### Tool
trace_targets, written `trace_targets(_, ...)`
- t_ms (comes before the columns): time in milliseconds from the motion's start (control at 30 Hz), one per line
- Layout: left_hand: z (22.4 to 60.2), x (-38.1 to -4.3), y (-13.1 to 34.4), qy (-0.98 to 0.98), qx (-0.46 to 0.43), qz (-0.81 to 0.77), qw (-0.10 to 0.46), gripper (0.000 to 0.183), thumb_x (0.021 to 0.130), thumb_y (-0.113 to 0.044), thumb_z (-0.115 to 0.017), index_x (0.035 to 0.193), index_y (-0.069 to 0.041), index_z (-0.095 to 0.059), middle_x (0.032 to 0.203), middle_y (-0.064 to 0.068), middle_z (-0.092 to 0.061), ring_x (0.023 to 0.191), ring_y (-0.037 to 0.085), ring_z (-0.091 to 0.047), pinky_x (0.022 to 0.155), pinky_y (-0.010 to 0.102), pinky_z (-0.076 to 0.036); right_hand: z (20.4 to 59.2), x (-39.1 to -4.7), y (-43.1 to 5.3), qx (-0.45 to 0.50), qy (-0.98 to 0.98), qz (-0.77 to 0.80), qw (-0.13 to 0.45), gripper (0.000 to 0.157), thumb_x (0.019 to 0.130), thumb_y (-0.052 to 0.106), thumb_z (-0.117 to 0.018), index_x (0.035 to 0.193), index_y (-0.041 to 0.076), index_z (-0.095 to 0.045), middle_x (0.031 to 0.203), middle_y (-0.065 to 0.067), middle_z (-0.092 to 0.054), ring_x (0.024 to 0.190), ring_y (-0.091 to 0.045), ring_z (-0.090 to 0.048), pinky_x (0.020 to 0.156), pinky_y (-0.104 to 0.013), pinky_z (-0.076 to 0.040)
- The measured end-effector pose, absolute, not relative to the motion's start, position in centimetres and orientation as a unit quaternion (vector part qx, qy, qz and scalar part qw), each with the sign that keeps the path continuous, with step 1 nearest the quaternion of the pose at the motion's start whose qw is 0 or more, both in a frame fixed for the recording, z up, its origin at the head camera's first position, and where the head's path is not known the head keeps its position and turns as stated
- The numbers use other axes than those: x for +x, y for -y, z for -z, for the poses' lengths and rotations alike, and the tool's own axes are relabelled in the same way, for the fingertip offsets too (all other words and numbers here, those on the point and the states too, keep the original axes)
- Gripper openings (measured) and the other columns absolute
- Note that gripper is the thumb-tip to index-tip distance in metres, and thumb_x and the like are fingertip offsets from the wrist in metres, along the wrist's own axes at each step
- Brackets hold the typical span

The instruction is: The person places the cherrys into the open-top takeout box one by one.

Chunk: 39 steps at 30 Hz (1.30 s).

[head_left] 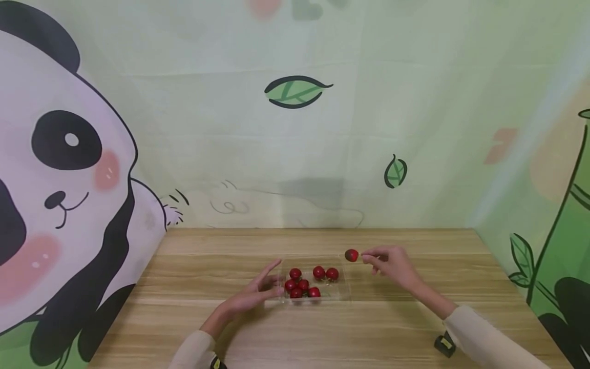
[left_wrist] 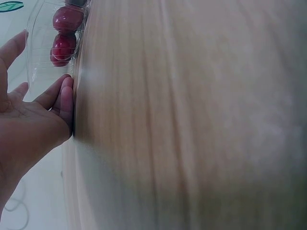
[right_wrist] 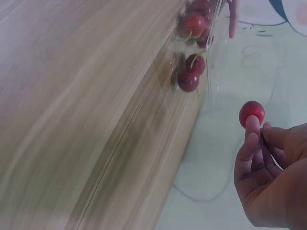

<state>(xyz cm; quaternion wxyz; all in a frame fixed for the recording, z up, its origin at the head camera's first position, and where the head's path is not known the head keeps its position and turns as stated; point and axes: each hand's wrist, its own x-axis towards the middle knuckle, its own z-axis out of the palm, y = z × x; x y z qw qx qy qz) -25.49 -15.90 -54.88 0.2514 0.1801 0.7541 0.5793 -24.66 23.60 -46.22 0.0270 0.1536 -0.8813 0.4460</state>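
A clear plastic box (head_left: 341, 292) with several dark red cherries (head_left: 314, 292) in it lies on the table. At the box's left end is my left hand (head_left: 253, 294), its fingers spread and fairly straight, thumb and fingertips touching or very near the wall. In the left wrist view, the same hand (left_wrist: 36, 115) stands beside the box with its palm showing. Past the box's right end, my right hand (head_left: 392, 264) pinches a single cherry (head_left: 352, 255) by its stem end, above the table. The right wrist view shows this cherry (right_wrist: 252, 113) just beyond the fingertips; the stem itself is mostly hidden.
The wooden table (head_left: 401, 328) runs back to a green cloth backdrop (head_left: 221, 128) printed with a panda and leaves. A small black and yellow object (head_left: 445, 344) is by the right sleeve. Another dark, yellow-marked piece (head_left: 217, 363) shows at the left sleeve.
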Motion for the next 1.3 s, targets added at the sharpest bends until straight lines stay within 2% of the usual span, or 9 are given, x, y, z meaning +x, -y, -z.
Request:
trace_targets(200, 54.9, -25.5, 15.9, -0.754, 0.18, -0.579, 0.253, 0.082, 0.103, -0.034, -0.061, 0.165, -0.032, -0.007, 0.164, 0.021, -0.034, 0.15, 0.044, -0.035, 0.119, 0.075, -0.019, 46.4, -24.5, -22.4, 0.183, 0.878, -0.443, 0.013, 0.02, 0.097, 0.01, -0.069, 0.109, -0.005, -0.076, 0.091, -0.014, -0.077, 0.059, -0.005, -0.062, 0.051, -0.025, -0.054)
trace_targets(433, 54.9, -25.5, 15.9, -0.753, 0.182, -0.579, 0.255, 0.083, 0.103, -0.034, -0.061, 0.165, -0.031, -0.006, 0.164, 0.021, -0.033, 0.15, 0.044, -0.034, 0.119, 0.075, -0.019, 47.2, -24.5, -21.0, 0.226, 0.869, -0.441, -0.006, 0.019, 0.097, 0.009, -0.068, 0.106, -0.005, -0.077, 0.091, -0.02, -0.078, 0.059, -0.011, -0.066, 0.052, -0.025, -0.056)
trace_targets(533, 54.9, -25.5, 15.9, -0.755, 0.183, -0.575, 0.255, 0.083, 0.103, -0.035, -0.06, 0.166, -0.03, -0.006, 0.164, 0.02, -0.033, 0.151, 0.043, -0.033, 0.119, 0.076, -0.019, 47.6, -24.4, -20.5, 0.245, 0.866, -0.435, -0.015, 0.019, 0.096, 0.009, -0.069, 0.105, -0.006, -0.077, 0.091, -0.02, -0.078, 0.06, -0.01, -0.067, 0.056, -0.031, -0.06)
trace_targets(600, 54.8, -25.5, 16.0, -0.758, 0.182, -0.573, 0.254, 0.083, 0.103, -0.035, -0.06, 0.165, -0.03, -0.006, 0.164, 0.019, -0.034, 0.151, 0.043, -0.033, 0.119, 0.076, -0.019, 47.8, -24.5, -20.2, 0.258, 0.862, -0.435, -0.021, 0.017, 0.096, 0.007, -0.069, 0.103, -0.006, -0.077, 0.09, -0.021, -0.078, 0.06, -0.014, -0.068, 0.057, -0.035, -0.061)
trace_targets(733, 54.7, -25.5, 16.0, -0.756, 0.184, -0.575, 0.253, 0.084, 0.103, -0.035, -0.061, 0.166, -0.029, -0.006, 0.164, 0.02, -0.034, 0.151, 0.044, -0.032, 0.119, 0.075, -0.02, 48.4, -24.6, -19.4, 0.289, 0.856, -0.427, -0.025, 0.014, 0.095, 0.007, -0.07, 0.098, -0.004, -0.078, 0.088, -0.021, -0.077, 0.061, -0.025, -0.069, 0.055, -0.027, -0.059)
trace_targets(833, 54.7, -25.4, 16.0, -0.752, 0.185, -0.579, 0.254, 0.084, 0.103, -0.033, -0.06, 0.166, -0.028, -0.005, 0.164, 0.023, -0.032, 0.151, 0.046, -0.031, 0.119, 0.075, -0.021, 48.8, -24.6, -19.0, 0.308, 0.855, -0.415, -0.038, 0.014, 0.095, 0.008, -0.071, 0.097, -0.003, -0.079, 0.085, -0.019, -0.077, 0.06, -0.019, -0.068, 0.055, -0.019, -0.056)
trace_targets(967, 54.7, -25.2, 16.0, -0.752, 0.177, -0.581, 0.256, 0.083, 0.103, -0.032, -0.061, 0.166, -0.029, -0.006, 0.164, 0.022, -0.033, 0.151, 0.045, -0.032, 0.119, 0.075, -0.021, 49.2, -24.5, -18.6, 0.319, 0.854, -0.405, -0.062, 0.013, 0.095, 0.009, -0.071, 0.095, -0.001, -0.079, 0.08, -0.016, -0.076, 0.06, -0.006, -0.064, 0.056, -0.018, -0.055)
trace_targets(1200, 54.7, -25.2, 15.9, -0.752, 0.174, -0.583, 0.254, 0.082, 0.103, -0.033, -0.061, 0.165, -0.031, -0.007, 0.164, 0.021, -0.034, 0.15, 0.045, -0.033, 0.118, 0.076, -0.02, 49.5, -24.4, -18.4, 0.299, 0.858, -0.407, -0.091, 0.013, 0.095, 0.01, -0.071, 0.096, 0.0, -0.079, 0.083, -0.015, -0.076, 0.059, -0.007, -0.063, 0.055, -0.018, -0.054)
trace_targets(1300, 54.7, -25.4, 15.9, -0.751, 0.177, -0.583, 0.254, 0.083, 0.103, -0.033, -0.061, 0.165, -0.03, -0.007, 0.164, 0.022, -0.034, 0.151, 0.045, -0.032, 0.118, 0.076, -0.02, 49.5, -24.4, -18.4, 0.296, 0.859, -0.408, -0.092, 0.013, 0.095, 0.01, -0.071, 0.096, 0.0, -0.079, 0.083, -0.015, -0.076, 0.058, -0.002, -0.061, 0.054, -0.018, -0.053)
